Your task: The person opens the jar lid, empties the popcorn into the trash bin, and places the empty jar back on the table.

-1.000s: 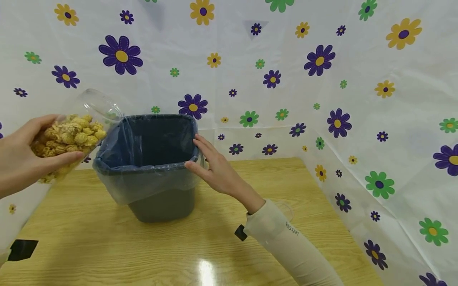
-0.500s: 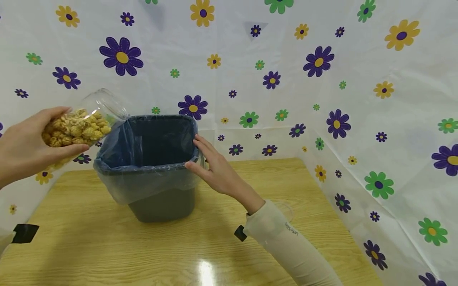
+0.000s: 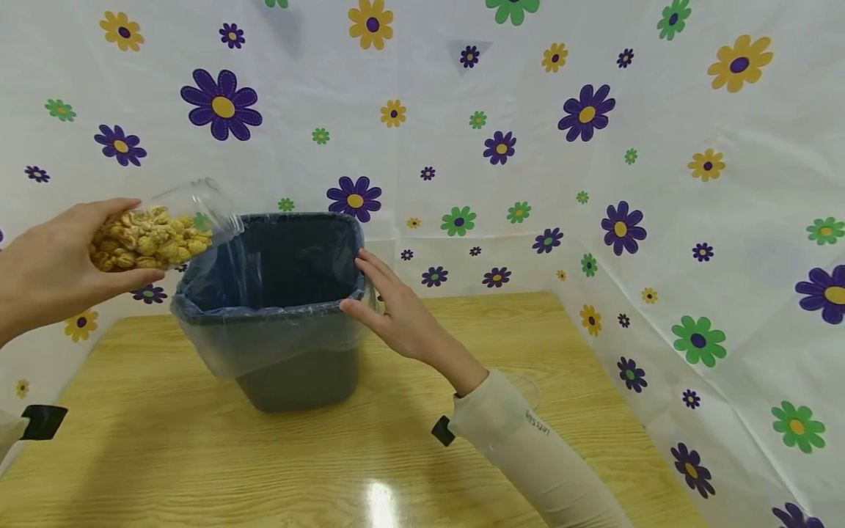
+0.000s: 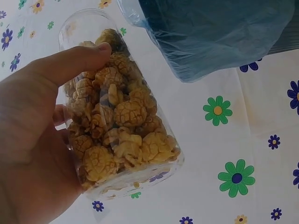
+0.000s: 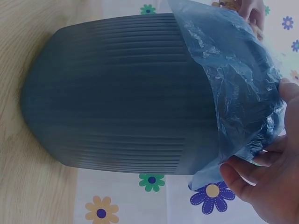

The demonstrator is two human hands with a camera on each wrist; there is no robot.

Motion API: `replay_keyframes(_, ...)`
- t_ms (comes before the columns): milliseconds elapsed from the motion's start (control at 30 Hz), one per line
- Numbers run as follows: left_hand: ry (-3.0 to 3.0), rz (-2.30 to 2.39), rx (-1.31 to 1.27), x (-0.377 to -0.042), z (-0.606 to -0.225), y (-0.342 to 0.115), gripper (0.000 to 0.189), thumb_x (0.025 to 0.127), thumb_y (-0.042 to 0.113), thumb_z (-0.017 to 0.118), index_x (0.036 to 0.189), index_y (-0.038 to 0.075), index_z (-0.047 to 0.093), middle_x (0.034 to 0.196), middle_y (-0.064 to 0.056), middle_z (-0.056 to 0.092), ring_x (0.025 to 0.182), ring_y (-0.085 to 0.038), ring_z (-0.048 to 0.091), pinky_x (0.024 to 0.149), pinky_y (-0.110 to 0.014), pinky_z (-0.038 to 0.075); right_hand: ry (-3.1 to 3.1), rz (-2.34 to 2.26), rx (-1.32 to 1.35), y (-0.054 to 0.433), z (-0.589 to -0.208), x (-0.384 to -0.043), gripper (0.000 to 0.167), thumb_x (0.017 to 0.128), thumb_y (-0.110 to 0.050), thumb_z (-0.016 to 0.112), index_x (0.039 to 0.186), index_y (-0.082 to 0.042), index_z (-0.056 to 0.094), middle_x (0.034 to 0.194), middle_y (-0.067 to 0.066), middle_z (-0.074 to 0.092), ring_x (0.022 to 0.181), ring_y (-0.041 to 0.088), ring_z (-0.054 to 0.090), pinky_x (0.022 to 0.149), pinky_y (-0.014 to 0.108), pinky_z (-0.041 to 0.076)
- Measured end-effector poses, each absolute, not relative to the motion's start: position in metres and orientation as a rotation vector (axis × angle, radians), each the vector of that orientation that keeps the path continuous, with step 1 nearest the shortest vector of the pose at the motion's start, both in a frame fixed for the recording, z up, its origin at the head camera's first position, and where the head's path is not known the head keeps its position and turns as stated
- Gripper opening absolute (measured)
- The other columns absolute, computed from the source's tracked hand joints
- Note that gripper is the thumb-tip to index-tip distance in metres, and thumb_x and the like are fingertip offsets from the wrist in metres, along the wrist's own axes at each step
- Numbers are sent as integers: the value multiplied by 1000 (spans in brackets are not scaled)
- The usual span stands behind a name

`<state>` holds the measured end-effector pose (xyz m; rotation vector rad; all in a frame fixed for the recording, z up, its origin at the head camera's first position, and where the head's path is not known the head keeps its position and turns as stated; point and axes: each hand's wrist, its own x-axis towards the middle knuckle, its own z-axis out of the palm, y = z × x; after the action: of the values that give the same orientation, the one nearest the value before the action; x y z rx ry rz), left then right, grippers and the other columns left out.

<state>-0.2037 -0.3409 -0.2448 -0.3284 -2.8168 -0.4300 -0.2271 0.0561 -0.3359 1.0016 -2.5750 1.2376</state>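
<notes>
My left hand (image 3: 62, 257) grips a clear plastic jar (image 4: 161, 114) part-filled with caramel popcorn (image 3: 155, 238). The jar leans far over, its mouth pointing right at the left rim of a grey-blue trash can (image 3: 297, 378). In the left wrist view the popcorn lies toward the jar's base, and the thumb crosses its side. A translucent bag (image 5: 233, 79) lines the can and folds down over its rim. At the can's right front corner my right hand (image 3: 403, 312) holds the bagged rim, fingers and thumb spread along it.
The can stands upright on a wood-grain table (image 3: 409, 455). Behind my right forearm lies a clear round lid (image 3: 528, 389). A white flower-print sheet (image 3: 422, 66) hangs behind the table and along its right side.
The left hand has brought the jar rightward and tipped it closer to level, lowering its mouth to the can's rim. The popcorn has shifted with it. The right hand stays in place.
</notes>
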Motion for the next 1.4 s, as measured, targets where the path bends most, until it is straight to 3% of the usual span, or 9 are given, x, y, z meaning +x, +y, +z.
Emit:
replay_keyframes(233,-2804,-279,-359,-204,-244,-341,102,83,21,87,158,-8,24,139,-45,36,120,-65,38,96,-80,35,-2581,1252,1010,55,-336,-227,73,106,-40,60,163,-7,28,172,4,18,155,18,21,118,49,35)
replay_keyframes(500,-2757,-146,-401,-203,-239,-334,101,77,16,92,154,-8,32,136,-45,41,116,-65,43,92,-78,39,-2583,1235,1003,56,-337,-227,73,105,-41,60,163,-9,28,172,5,19,155,17,21,119,48,33)
replay_keyframes(800,-2738,-101,-392,-204,-240,-334,102,73,16,94,154,-2,35,138,-42,42,124,-64,38,106,-79,22,-2599,1229,991,55,-335,-226,73,105,-41,60,163,-9,28,172,3,19,155,18,22,119,49,33)
replay_keyframes(1000,-2739,-56,-394,-208,-242,-335,99,73,16,94,152,-1,37,138,-41,43,123,-63,39,109,-77,19,-2589,1246,1003,56,-336,-226,73,106,-40,60,164,-9,28,172,4,18,155,19,23,113,49,42)
replay_keyframes(1400,-2754,24,-420,-211,-239,-333,98,73,16,94,152,1,38,140,-41,43,126,-61,37,113,-76,12,-2582,1244,1001,55,-337,-227,73,106,-40,60,163,-7,28,172,2,18,155,19,24,111,50,44)
